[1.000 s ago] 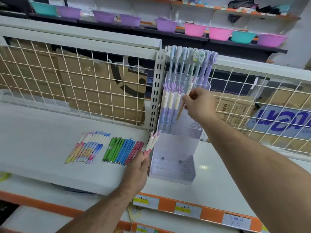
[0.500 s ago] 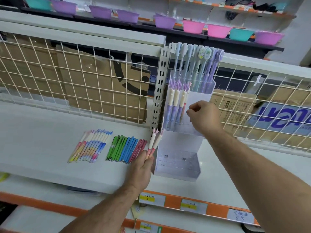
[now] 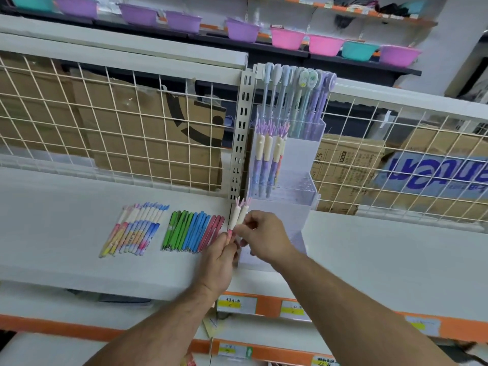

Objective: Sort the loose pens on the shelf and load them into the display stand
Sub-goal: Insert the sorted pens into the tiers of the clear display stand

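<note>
The left hand (image 3: 220, 257) grips two cream-capped pens (image 3: 237, 216) upright just beside the clear display stand (image 3: 295, 180); the right hand (image 3: 264, 235) pinches one of them to draw it out. Pulling one may drag its neighbour loose, dropping it onto the sorted rows (image 3: 163, 231) on the shelf (image 3: 66, 207) and scattering them.
</note>
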A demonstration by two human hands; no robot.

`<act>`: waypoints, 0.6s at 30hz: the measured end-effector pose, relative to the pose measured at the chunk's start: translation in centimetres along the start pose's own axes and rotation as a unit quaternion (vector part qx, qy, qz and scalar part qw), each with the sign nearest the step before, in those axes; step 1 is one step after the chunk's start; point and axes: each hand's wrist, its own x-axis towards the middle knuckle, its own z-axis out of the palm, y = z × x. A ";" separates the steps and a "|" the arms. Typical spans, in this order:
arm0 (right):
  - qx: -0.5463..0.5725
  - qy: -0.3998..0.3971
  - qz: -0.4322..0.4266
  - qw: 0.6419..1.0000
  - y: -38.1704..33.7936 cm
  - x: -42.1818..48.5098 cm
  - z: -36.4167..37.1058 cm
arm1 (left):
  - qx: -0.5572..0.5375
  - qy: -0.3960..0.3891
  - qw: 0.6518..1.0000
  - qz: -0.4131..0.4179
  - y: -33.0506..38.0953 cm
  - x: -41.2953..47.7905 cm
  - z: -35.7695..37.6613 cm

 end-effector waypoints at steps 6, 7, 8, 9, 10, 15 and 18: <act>0.029 0.084 -0.004 0.996 -2.4 0.7 -4.2 | 0.030 0.003 0.999 -0.011 0.5 -0.2 0.0; 0.027 0.107 -0.010 0.994 -2.8 1.1 -5.2 | 0.043 0.005 0.999 -0.008 0.5 -0.1 0.0; 0.024 0.133 -0.015 0.991 -3.3 1.4 -6.1 | 0.052 0.007 0.999 -0.005 0.6 -0.1 0.0; 0.024 0.157 -0.020 0.987 -3.8 1.8 -7.1 | 0.057 0.008 0.998 -0.004 0.6 -0.1 0.0; 0.026 0.178 -0.023 0.983 -4.3 2.1 -8.0 | 0.064 0.006 0.998 -0.005 0.6 -0.1 0.0; 0.020 0.239 -0.040 0.970 -6.6 3.9 -11.1 | 0.076 -0.002 0.997 -0.003 0.5 -0.1 0.0; 0.004 0.261 -0.046 0.964 -6.8 5.0 -11.6 | 0.083 -0.003 0.997 0.004 0.5 -0.2 0.0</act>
